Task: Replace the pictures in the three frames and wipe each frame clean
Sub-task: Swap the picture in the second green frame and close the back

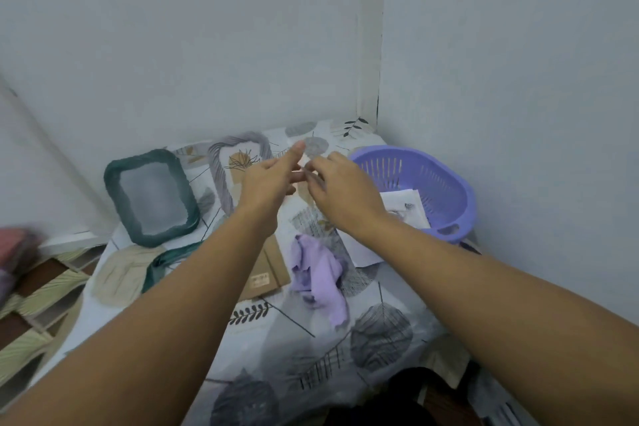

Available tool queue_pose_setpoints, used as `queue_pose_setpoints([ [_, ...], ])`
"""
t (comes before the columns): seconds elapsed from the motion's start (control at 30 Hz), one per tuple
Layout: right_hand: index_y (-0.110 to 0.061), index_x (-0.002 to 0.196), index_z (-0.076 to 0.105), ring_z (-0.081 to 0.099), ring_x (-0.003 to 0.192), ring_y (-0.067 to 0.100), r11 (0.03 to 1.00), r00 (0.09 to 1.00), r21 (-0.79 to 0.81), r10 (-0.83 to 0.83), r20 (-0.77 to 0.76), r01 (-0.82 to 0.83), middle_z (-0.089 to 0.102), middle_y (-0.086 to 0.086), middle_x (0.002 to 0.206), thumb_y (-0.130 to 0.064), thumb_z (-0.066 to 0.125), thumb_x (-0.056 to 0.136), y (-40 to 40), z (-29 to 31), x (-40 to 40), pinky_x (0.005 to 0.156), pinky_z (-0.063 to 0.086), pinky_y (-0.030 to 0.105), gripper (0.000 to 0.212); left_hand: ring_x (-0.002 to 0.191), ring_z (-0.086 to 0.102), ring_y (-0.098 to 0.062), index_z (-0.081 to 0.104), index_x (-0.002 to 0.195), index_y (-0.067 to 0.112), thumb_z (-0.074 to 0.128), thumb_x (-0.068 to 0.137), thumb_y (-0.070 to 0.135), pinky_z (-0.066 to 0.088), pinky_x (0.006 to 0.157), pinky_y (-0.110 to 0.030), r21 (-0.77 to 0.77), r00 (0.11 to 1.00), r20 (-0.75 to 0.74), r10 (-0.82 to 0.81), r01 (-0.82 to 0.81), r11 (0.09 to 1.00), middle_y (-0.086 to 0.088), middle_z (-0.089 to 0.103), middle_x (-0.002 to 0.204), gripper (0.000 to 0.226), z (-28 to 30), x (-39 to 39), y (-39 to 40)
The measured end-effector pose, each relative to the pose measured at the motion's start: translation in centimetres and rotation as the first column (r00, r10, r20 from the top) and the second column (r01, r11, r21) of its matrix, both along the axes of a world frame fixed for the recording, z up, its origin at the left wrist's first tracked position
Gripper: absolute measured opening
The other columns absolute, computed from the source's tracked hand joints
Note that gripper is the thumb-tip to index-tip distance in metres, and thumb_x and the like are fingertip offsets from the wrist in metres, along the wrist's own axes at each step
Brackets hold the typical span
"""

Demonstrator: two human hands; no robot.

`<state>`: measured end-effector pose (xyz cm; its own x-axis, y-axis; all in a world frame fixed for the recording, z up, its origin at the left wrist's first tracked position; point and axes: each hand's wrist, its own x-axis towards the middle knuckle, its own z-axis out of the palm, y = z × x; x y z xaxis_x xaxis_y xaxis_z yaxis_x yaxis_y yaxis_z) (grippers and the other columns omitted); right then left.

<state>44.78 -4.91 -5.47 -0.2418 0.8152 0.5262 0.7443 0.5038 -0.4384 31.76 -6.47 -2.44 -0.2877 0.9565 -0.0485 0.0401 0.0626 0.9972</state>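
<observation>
Forearms stretch out; left hand [268, 180] open, right hand [340, 190] grip unclear, meeting above the grey frame [238, 166], likely handling its picture.

Green frame [112, 183]: wrapped yarn-like rim, matt, rough; pane dull, hazy. Grey frame [221, 166]: same wound-cord look, matt. Basket [456, 190]: purple plastic, smooth, slight sheen, slotted walls. Rag [321, 273]: lilac cloth, soft, crumpled. Backing board [273, 270]: brown card, matt. Bench [380, 332]: printed cloth cover, matt. Papers [404, 204]: white, smooth.
</observation>
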Motion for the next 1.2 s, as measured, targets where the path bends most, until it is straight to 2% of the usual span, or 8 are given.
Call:
queue_pose_setpoints([
  [0.13, -0.029, 0.112, 0.071, 0.059, 0.09, 0.019, 0.992, 0.992, -0.048, 0.116, 0.056, -0.113, 0.056, -0.004, 0.096, -0.052, 0.049, 0.1, -1.4, -1.2, -3.8, 0.069, 0.048, 0.036, 0.034, 0.062, 0.055, -0.012, 0.067, 0.092, 0.007, 0.068, 0.097, 0.02, 0.043, 0.051, -0.019, -0.053, 0.989, -0.104, 0.101, -0.107, 0.993, -0.002, 0.063, 0.073, 0.014, -1.0, -4.5, -1.6],
  [0.23, -0.032, 0.112, 0.071, 0.053, 0.098, 0.013, 0.978, 0.992, -0.176, 0.104, -0.068, -0.114, 0.052, -0.005, 0.103, -0.067, 0.042, 0.097, -2.4, -2.0, -5.9, 0.077, 0.043, 0.033, 0.049, 0.059, 0.049, -0.011, 0.066, 0.089, 0.009, 0.064, 0.1, 0.019, 0.038, 0.048, -0.019, -0.132, 0.978, -0.16, 0.131, -0.153, 0.979, -0.001, 0.06, 0.073, 0.015, -2.7, -8.5, -3.0],
  [0.37, -0.031, 0.127, 0.059, 0.057, 0.099, 0.015, 0.866, 0.967, -0.477, 0.028, -0.252, -0.149, 0.058, 0.002, 0.119, -0.047, 0.057, 0.098, -2.1, -4.0, -8.3, 0.08, 0.045, 0.031, 0.033, 0.058, 0.043, -0.013, 0.065, 0.095, 0.006, 0.065, 0.1, 0.019, 0.034, 0.046, -0.019, -0.238, 0.981, -0.173, 0.084, -0.125, 0.963, -0.005, 0.06, 0.077, 0.014, -4.9, -12.4, -4.9],
  [0.47, -0.03, 0.125, 0.054, 0.067, 0.084, 0.014, 0.733, 0.925, -0.64, -0.04, -0.377, -0.229, 0.069, -0.001, 0.097, -0.027, 0.069, 0.094, -2.1, -5.4, -9.8, 0.066, 0.053, 0.029, 0.035, 0.062, 0.042, -0.015, 0.067, 0.099, 0.001, 0.066, 0.098, 0.019, 0.036, 0.049, -0.022, -0.266, 0.976, -0.197, 0.095, -0.147, 0.953, -0.006, 0.058, 0.08, 0.018, -6.6, -14.1, -5.7],
  [0.63, -0.026, 0.118, 0.053, 0.066, 0.094, 0.021, 0.733, 0.961, -0.671, -0.092, -0.26, -0.112, 0.066, -0.004, 0.094, -0.023, 0.073, 0.088, -1.6, -6.8, -10.9, 0.08, 0.057, 0.039, 0.036, 0.065, 0.046, -0.019, 0.062, 0.077, 0.011, 0.075, 0.09, 0.026, 0.037, 0.06, -0.03, -0.253, 0.904, -0.42, 0.081, -0.203, 0.946, -0.004, 0.058, 0.071, 0.024, -9.2, -15.2, -5.3],
  [0.83, -0.022, 0.11, 0.051, 0.064, 0.097, 0.025, 0.769, 0.996, -0.64, -0.045, -0.08, -0.016, 0.067, 0.003, 0.102, -0.023, 0.073, 0.088, -1.4, -8.0, -10.3, 0.085, 0.054, 0.042, 0.031, 0.069, 0.065, -0.021, 0.064, 0.078, 0.014, 0.078, 0.084, 0.032, 0.055, 0.068, -0.036, -0.232, 0.725, -0.689, -0.016, -0.199, 0.952, -0.002, 0.069, 0.074, 0.024, -10.5, -14.1, -4.3],
  [1.07, -0.016, 0.117, 0.049, 0.058, 0.097, 0.026, 0.805, 0.997, -0.591, -0.017, 0.078, 0.06, 0.057, 0.003, 0.103, -0.025, 0.071, 0.092, -1.5, -8.6, -9.7, 0.078, 0.046, 0.035, 0.035, 0.077, 0.063, -0.019, 0.06, 0.08, 0.023, 0.08, 0.079, 0.039, 0.057, 0.073, -0.039, -0.248, 0.584, -0.806, -0.09, -0.196, 0.949, 0.003, 0.066, 0.082, 0.026, -11.1, -13.4, -4.1],
  [1.2, -0.016, 0.123, 0.049, 0.057, 0.107, 0.029, 0.834, 0.993, -0.545, -0.022, 0.12, 0.084, 0.053, 0.009, 0.118, -0.031, 0.072, 0.091, -1.7, -8.7, -9.7, 0.084, 0.044, 0.035, 0.043, 0.081, 0.06, -0.021, 0.053, 0.095, 0.022, 0.078, 0.082, 0.049, 0.052, 0.071, -0.038, -0.222, 0.575, -0.815, -0.067, -0.203, 0.954, 0.006, 0.059, 0.084, 0.039, -11.0, -13.6, -4.6],
])
